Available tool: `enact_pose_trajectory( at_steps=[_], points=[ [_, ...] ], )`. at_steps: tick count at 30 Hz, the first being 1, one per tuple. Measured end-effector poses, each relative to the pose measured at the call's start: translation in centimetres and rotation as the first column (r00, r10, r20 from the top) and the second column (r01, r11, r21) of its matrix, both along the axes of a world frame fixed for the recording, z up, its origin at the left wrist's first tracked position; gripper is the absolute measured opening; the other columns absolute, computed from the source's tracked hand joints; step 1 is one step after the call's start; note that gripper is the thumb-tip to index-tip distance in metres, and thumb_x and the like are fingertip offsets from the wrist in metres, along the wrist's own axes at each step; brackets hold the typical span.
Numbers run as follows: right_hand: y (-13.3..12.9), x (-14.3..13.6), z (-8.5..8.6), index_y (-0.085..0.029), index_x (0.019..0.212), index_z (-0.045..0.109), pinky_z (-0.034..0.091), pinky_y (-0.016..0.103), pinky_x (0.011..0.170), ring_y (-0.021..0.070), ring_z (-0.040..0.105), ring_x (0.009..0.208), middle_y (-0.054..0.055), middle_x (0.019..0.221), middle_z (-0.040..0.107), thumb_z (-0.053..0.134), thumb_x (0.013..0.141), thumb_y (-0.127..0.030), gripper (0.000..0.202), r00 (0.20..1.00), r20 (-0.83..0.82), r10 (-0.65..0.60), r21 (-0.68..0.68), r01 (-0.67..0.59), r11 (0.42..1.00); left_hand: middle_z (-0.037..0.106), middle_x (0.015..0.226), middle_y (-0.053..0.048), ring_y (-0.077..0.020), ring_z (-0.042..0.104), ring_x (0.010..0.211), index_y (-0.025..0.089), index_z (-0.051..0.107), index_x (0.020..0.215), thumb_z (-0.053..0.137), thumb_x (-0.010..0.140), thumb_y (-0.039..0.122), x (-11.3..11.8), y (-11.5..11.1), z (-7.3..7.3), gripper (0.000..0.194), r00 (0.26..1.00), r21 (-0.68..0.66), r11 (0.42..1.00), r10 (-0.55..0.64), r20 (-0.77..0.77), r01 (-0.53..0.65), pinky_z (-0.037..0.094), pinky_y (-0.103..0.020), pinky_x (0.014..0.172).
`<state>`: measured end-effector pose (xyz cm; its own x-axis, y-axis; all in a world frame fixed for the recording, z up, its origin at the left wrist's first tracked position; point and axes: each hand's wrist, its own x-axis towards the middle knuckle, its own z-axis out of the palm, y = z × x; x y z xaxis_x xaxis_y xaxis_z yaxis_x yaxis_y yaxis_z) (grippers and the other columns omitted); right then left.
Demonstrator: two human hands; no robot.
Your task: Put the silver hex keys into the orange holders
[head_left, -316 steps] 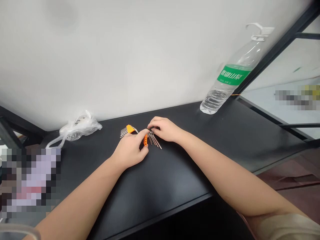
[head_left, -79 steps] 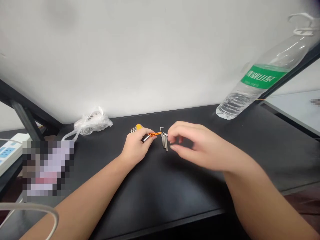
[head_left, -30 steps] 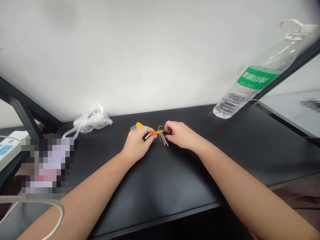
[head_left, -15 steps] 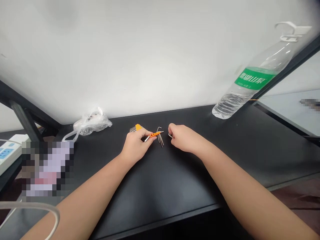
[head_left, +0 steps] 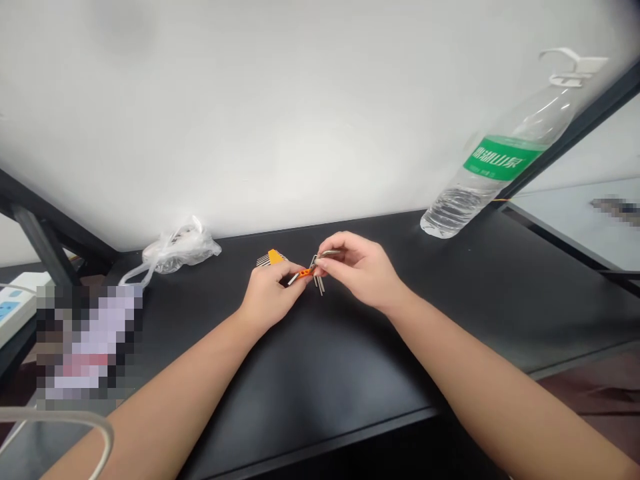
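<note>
My left hand (head_left: 273, 290) pinches an orange hex key holder (head_left: 305, 272) with a row of holes, held just above the black tabletop. A metal key pokes out of the holder's left end. My right hand (head_left: 357, 270) is closed on an L-shaped hex key (head_left: 330, 253), its fingertips at the holder's right end. Beneath the hands, several loose hex keys (head_left: 320, 287) lie on the table, partly hidden by the fingers. Behind my left hand lies a yellow-orange piece (head_left: 274, 257) with several thin metal rods sticking out to its left.
A tall clear water bottle (head_left: 505, 159) with a green label and white handle stands at the back right. At the back left is a crumpled clear plastic bag (head_left: 185, 248). A white power strip (head_left: 20, 301) and a white cable (head_left: 95, 420) are on the left.
My right hand has moved left with the hex key, from apart to touching distance of the orange holder. My left hand has stayed nearly in place; the view has shifted slightly.
</note>
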<state>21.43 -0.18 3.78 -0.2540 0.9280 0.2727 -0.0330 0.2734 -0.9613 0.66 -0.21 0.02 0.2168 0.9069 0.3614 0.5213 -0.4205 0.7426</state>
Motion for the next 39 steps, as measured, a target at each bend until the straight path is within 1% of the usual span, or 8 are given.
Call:
enact_pose_trajectory(
  at_steps=[10,14,23,27,30,33,36,39],
  points=[
    [-0.4,-0.8,-0.4,-0.024,0.096,0.066,0.063,0.04,0.073,0.025,0.077,0.083,0.002,0.086,0.07,0.077,0.089,-0.043,0.024,0.999,0.013,-0.033,0.001,0.033,0.999,0.076,0.078,0.001,-0.012,0.061,0.063,0.025,0.08,0.088,0.07,0.093,0.042,0.2,-0.1,0.1,0.021,1.0,0.032,0.999,-0.015,-0.028,0.015,0.05,-0.027,0.064],
    [-0.4,-0.9,-0.4,-0.025,0.1,0.067,0.063,0.041,0.076,0.0226,0.075,0.08,0.002,0.089,0.07,0.076,0.09,-0.041,0.021,0.998,0.011,-0.065,0.053,0.065,0.997,0.075,0.08,0.0,-0.013,0.061,0.066,0.025,0.079,0.091,0.07,0.093,0.039,0.2,0.0,0.3,0.017,0.997,0.028,0.997,-0.076,-0.008,0.076,0.051,-0.028,0.067],
    [-0.1,-1.1,-1.1,-0.024,0.097,0.068,0.062,0.04,0.084,0.0215,0.073,0.088,0.002,0.094,0.072,0.076,0.09,-0.035,0.016,0.994,-0.075,-0.081,0.009,0.082,0.997,0.074,0.095,-0.004,-0.0191,0.068,0.085,0.022,0.071,0.099,0.062,0.098,0.041,-0.4,0.8,0.2,0.021,0.982,-0.106,0.98,-0.157,0.1,0.168,0.055,-0.034,0.078],
    [0.0,-1.1,-1.0,-0.024,0.098,0.072,0.062,0.038,0.081,0.0218,0.073,0.089,0.002,0.092,0.073,0.076,0.089,-0.036,0.015,0.996,-0.023,-0.086,-0.027,0.085,0.996,0.073,0.097,-0.006,-0.0196,0.067,0.086,0.021,0.063,0.099,0.051,0.103,0.041,-0.2,0.5,0.2,0.024,0.982,-0.108,0.976,-0.186,0.018,0.187,0.055,-0.036,0.079],
    [0.1,-1.1,-1.1,-0.024,0.098,0.072,0.064,0.037,0.075,0.0225,0.074,0.084,0.002,0.087,0.073,0.075,0.089,-0.039,0.019,0.997,-0.011,-0.073,-0.09,0.071,0.993,0.071,0.092,-0.004,-0.0188,0.065,0.076,0.021,0.057,0.102,0.063,0.095,0.046,0.1,0.0,0.2,0.026,0.985,-0.127,0.982,-0.15,-0.083,0.139,0.052,-0.034,0.068],
    [0.0,-1.3,-1.1,-0.023,0.099,0.072,0.063,0.036,0.072,0.0217,0.074,0.079,0.002,0.085,0.074,0.075,0.089,-0.04,0.02,0.995,0.019,-0.103,-0.103,0.104,0.989,0.07,0.09,-0.002,-0.0178,0.065,0.07,0.023,0.05,0.11,0.075,0.086,0.045,0.3,-0.2,0.0,0.041,0.991,-0.095,0.995,-0.047,-0.126,0.035,0.049,-0.032,0.064],
    [-0.1,-1.3,-1.2,-0.022,0.097,0.071,0.061,0.034,0.072,0.021,0.074,0.078,0.002,0.083,0.074,0.072,0.091,-0.039,0.018,0.988,0.061,-0.139,-0.077,0.143,0.987,0.07,0.089,0.0,-0.0173,0.066,0.069,0.024,0.05,0.113,0.076,0.084,0.041,0.3,-0.2,-0.2,0.042,0.987,0.0,0.999,0.054,-0.149,-0.054,0.05,-0.032,0.065],
    [0.1,-1.1,-1.2,-0.021,0.092,0.073,0.056,0.031,0.067,0.0192,0.07,0.072,0.002,0.079,0.071,0.069,0.091,-0.04,0.019,0.969,0.16,-0.188,-0.04,0.197,0.98,0.073,0.091,-0.001,-0.0202,0.069,0.077,0.023,0.059,0.114,0.076,0.084,0.038,0.0,0.0,-0.1,0.037,0.966,0.164,0.984,0.104,-0.237,-0.065,0.054,-0.036,0.076]
  ],
)
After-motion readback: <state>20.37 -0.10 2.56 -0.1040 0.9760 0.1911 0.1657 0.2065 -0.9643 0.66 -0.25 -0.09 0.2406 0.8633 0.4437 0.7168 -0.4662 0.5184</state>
